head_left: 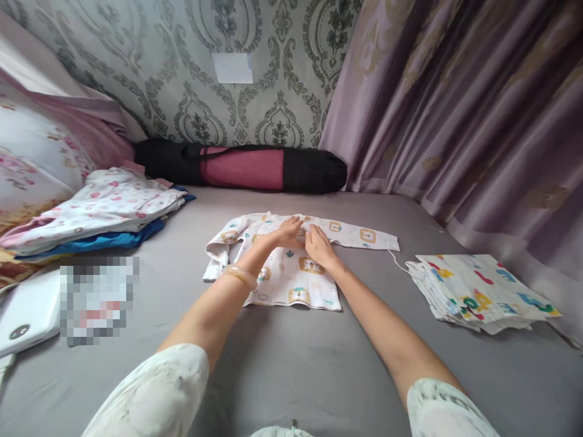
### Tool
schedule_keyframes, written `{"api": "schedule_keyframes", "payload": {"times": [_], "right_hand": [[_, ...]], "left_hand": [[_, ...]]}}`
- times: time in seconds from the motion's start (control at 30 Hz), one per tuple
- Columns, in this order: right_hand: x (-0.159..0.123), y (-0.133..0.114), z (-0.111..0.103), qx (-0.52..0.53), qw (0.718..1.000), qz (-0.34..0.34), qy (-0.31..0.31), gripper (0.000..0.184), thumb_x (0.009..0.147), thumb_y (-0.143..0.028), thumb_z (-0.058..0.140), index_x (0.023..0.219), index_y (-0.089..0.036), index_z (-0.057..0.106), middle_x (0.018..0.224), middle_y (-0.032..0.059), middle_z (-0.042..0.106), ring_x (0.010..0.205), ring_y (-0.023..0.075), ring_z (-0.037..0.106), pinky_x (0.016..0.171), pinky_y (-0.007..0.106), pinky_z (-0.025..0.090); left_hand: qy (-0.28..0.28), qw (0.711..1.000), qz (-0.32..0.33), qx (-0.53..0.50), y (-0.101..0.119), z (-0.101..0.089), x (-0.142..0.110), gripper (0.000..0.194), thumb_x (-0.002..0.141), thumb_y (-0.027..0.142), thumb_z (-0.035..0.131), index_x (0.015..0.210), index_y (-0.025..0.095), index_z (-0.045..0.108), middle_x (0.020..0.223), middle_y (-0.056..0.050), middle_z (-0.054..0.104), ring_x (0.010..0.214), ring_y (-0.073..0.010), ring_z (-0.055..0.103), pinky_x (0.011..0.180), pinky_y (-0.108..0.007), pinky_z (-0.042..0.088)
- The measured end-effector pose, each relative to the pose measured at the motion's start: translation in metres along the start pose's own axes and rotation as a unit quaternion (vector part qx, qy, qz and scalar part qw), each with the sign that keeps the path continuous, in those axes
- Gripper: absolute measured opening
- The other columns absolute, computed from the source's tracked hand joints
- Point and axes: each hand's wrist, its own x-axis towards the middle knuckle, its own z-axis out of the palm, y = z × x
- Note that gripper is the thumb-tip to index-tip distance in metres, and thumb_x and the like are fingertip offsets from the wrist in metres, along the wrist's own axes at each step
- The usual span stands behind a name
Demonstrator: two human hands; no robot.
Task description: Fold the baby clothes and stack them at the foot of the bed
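Note:
A small white long-sleeved shirt with lion prints lies spread on the grey bed sheet. Its right-hand sleeve stretches straight out, while the left-hand sleeve is bent and crumpled. My left hand, with a bangle on the wrist, rests on the upper middle of the shirt, fingers extended and thumb apart. Close beside it, my right hand touches the same chest area, fingers stretched forward. The fabric directly beneath both hands is hidden.
At right lies a folded stack of printed cloth, with a white cord running from it. Folded clothes are piled at left near a white device and a blurred-out item. A black and pink roll bag lies along the wall.

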Motion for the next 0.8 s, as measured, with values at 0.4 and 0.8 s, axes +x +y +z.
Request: {"api": "schedule_keyframes", "payload": {"times": [0.4,0.8], "right_hand": [[0.052,-0.023,0.032,-0.143,0.984,0.033,-0.098,0.065,0.101,-0.044,0.015,0.154,-0.008,0.021,0.163,0.0111,0.012,0.149,0.0256,0.006,0.119,0.049,0.006],[0.053,-0.043,0.031,-0.137,0.989,-0.004,-0.048,0.057,0.100,-0.030,0.025,0.151,-0.006,0.030,0.161,0.0153,0.019,0.149,0.0280,0.012,0.118,0.052,0.010]], "left_hand": [[0.228,0.958,-0.156,-0.075,-0.066,-0.049,-0.155,0.056,0.081,0.052,0.056,0.125,0.018,0.057,0.127,-0.012,0.059,0.115,-0.0299,0.056,0.095,-0.041,0.048],[0.190,0.894,-0.371,-0.164,-0.107,-0.028,-0.222,0.034,0.075,0.039,0.054,0.097,0.015,0.063,0.093,-0.012,0.067,0.089,-0.0293,0.064,0.078,-0.038,0.048]]}}
